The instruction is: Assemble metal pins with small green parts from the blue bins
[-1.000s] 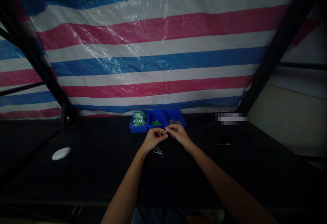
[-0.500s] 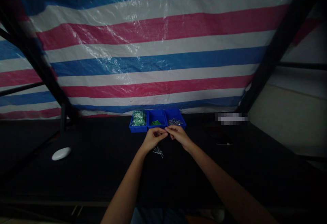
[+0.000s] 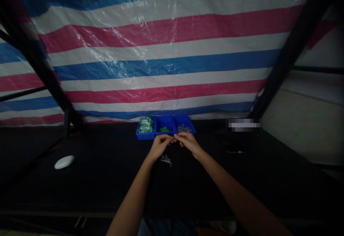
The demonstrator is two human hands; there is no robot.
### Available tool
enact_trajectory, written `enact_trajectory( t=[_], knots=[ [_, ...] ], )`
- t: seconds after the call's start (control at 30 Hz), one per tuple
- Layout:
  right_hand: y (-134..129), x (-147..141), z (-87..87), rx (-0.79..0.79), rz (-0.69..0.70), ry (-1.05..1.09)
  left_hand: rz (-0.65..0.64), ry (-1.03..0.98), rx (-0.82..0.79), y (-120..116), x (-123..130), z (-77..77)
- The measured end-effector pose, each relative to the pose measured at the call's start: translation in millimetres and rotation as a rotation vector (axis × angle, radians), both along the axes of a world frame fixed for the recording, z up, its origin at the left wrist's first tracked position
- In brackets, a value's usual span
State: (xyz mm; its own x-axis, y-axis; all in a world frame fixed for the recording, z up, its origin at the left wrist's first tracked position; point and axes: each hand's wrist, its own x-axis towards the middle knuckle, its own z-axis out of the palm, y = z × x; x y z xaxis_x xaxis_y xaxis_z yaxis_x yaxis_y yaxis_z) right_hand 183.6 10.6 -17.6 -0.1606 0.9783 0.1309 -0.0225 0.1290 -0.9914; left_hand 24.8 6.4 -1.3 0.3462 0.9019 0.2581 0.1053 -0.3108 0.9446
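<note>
My left hand (image 3: 160, 147) and my right hand (image 3: 188, 143) meet in front of a blue three-compartment tray (image 3: 164, 120), fingertips together around a small pale part (image 3: 174, 139), which is mostly hidden. The tray's left compartment holds green packets (image 3: 146, 124). Green bits (image 3: 164, 130) lie in the middle one, and thin metal pins (image 3: 184, 128) in the right one. Just below my left hand, a small pile of loose metal pins (image 3: 166, 160) lies on the black table (image 3: 107, 178).
A white oval object (image 3: 64, 162), possibly a computer mouse, lies on the table at left. A dark flat object (image 3: 231, 143) lies at right. A striped blue, white and pink tarp (image 3: 161, 60) hangs behind, crossed by black frame bars (image 3: 292, 49).
Both hands stay almost in place over the table. Their fingertips have drawn closer, and less of the small pale part shows than a second ago.
</note>
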Motion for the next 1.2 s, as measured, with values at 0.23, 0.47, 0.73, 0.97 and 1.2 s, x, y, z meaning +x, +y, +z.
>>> enact_trajectory(
  t=[0.23,0.47,0.73,0.97,1.2],
  knots=[
    [-3,2,8.5,-0.011,0.045,0.019,0.026,-0.036,-0.035,6,-3,-3.9],
    [-11,1,16.4,0.007,0.121,0.105,0.022,-0.089,-0.105,5,-4,-2.1],
    [-13,-1,17.0,-0.006,0.19,0.105,0.009,-0.081,-0.135,6,-2,-4.9],
    [-11,6,20.6,0.002,0.114,0.117,0.048,-0.051,-0.086,7,-2,-4.9],
    [-4,23,25.9,-0.055,-0.075,0.193,0.146,-0.082,-0.106,7,-3,-2.5]
  ],
)
